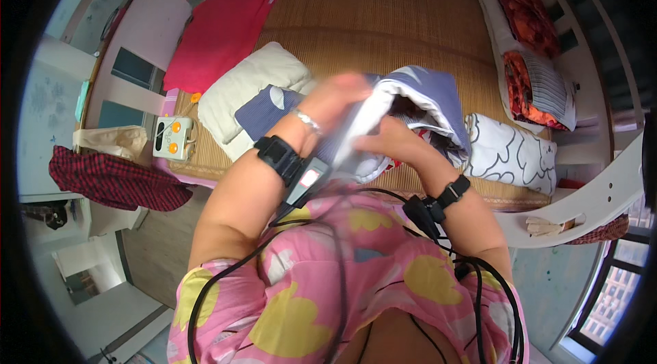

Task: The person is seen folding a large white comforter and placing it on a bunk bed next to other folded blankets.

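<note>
A blue and white folded quilt (426,81) stands bunched before me on the bamboo mat, its opening showing white lining and something dark and red inside. My left hand (336,102), blurred and wearing a silver bracelet at the wrist, is at the quilt's left edge. My right hand (385,138) lies against the near white edge, its fingers partly hidden by the fabric. Whether either hand grips the cloth cannot be told. Left of my left hand lie a blue striped cloth (267,107) with a leaf pattern and a thick cream quilt (251,81).
A red cloth (220,30) lies at the far left of the bamboo mat (369,9). A white device with orange knobs (173,138) sits at the left edge. A white cartoon-print folded bundle (508,153) and orange-red bedding (528,20) lie at right. White rails enclose the bed.
</note>
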### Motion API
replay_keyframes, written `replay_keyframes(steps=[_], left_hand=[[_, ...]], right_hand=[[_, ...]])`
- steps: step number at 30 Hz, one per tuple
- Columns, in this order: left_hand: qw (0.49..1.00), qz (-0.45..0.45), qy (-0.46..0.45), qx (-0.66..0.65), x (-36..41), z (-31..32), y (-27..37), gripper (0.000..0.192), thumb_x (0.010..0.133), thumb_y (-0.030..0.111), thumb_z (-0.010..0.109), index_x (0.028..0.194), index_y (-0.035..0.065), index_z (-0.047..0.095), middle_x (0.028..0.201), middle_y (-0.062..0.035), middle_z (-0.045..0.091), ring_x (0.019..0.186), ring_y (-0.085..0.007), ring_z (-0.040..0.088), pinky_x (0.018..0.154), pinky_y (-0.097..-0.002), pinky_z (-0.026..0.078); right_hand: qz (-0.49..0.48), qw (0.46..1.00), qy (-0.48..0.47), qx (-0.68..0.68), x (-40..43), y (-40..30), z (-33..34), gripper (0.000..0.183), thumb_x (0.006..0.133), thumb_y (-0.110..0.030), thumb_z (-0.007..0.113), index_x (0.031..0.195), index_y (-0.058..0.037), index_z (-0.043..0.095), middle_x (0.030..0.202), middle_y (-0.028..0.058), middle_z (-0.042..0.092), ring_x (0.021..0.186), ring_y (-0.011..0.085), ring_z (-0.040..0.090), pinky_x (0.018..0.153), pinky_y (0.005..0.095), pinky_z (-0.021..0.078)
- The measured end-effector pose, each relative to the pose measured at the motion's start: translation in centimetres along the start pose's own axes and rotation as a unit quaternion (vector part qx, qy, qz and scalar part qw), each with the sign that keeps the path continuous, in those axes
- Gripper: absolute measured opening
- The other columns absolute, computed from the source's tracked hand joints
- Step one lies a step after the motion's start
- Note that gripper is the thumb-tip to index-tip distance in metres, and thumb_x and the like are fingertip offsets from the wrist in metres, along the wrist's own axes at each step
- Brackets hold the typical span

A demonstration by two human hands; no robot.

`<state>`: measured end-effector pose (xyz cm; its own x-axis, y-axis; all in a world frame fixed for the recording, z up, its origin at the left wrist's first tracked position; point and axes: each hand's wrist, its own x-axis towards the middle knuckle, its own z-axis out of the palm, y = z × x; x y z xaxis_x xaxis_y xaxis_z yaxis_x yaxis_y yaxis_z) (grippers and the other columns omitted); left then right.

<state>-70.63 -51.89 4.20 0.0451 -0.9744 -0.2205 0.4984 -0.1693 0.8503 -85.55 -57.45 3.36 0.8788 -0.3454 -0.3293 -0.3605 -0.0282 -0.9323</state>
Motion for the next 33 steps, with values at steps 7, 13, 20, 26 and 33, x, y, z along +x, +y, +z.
replay_keyframes(steps=[7, 13, 20, 26, 33], left_hand=[[0.967, 0.08, -0.022, 0.241, -2.5, 0.3, 4.0, 0.024, 0.07, 0.012, 0.059, 0.091, 0.0025, 0.052, 0.084, -0.0007, 0.054, 0.079, -0.0081, 0.048, 0.073, -0.021, 0.039], [0.757, 0.161, 0.046, 0.632, -12.6, -1.9, 5.3, 0.08, 0.04, 0.026, 0.077, 0.107, 0.0012, 0.041, 0.103, -0.017, 0.045, 0.097, -0.0316, 0.043, 0.084, -0.0349, 0.035], [0.682, 0.174, 0.205, 0.68, -14.2, -1.4, 2.5, 0.059, 0.049, 0.015, 0.074, 0.097, 0.0033, 0.043, 0.093, -0.0139, 0.047, 0.084, -0.0278, 0.049, 0.07, -0.0318, 0.042], [0.725, 0.134, 0.34, 0.583, -12.5, -5.4, 2.2, 0.038, 0.058, 0.011, 0.068, 0.086, 0.0021, 0.045, 0.076, -0.0092, 0.052, 0.065, -0.0203, 0.053, 0.058, -0.0289, 0.044], [0.95, -0.002, 0.299, 0.091, -11.4, -7.2, 1.0, 0.032, 0.069, 0.017, 0.064, 0.09, 0.0016, 0.044, 0.078, -0.0103, 0.055, 0.058, -0.0169, 0.056, 0.048, -0.0279, 0.048]], right_hand=[[-0.005, 0.95, 0.186, 0.252, 1.1, -1.2, 1.1, 0.025, 0.072, -0.012, 0.056, 0.093, -0.0002, 0.05, 0.082, 0.008, 0.055, 0.067, 0.0159, 0.056, 0.051, 0.0254, 0.0469], [-0.158, 0.797, 0.234, 0.534, 3.0, -2.1, -2.4, 0.015, 0.079, -0.005, 0.048, 0.093, 0.002, 0.047, 0.088, 0.0116, 0.053, 0.081, 0.022, 0.054, 0.069, 0.0343, 0.0478], [-0.171, 0.72, 0.26, 0.62, 4.5, -4.8, -3.0, 0.018, 0.082, -0.011, 0.046, 0.096, 0.001, 0.045, 0.093, 0.0129, 0.051, 0.087, 0.0247, 0.051, 0.081, 0.0403, 0.0424], [-0.168, 0.719, 0.26, 0.622, 3.6, -5.5, -3.0, 0.019, 0.083, -0.014, 0.045, 0.096, 0.0008, 0.045, 0.094, 0.0131, 0.051, 0.088, 0.0246, 0.05, 0.082, 0.0385, 0.0424], [-0.183, 0.714, 0.261, 0.623, 2.7, -5.1, -4.0, 0.02, 0.083, -0.016, 0.045, 0.094, 0.0006, 0.045, 0.093, 0.0122, 0.051, 0.086, 0.0234, 0.051, 0.08, 0.0358, 0.0439]])
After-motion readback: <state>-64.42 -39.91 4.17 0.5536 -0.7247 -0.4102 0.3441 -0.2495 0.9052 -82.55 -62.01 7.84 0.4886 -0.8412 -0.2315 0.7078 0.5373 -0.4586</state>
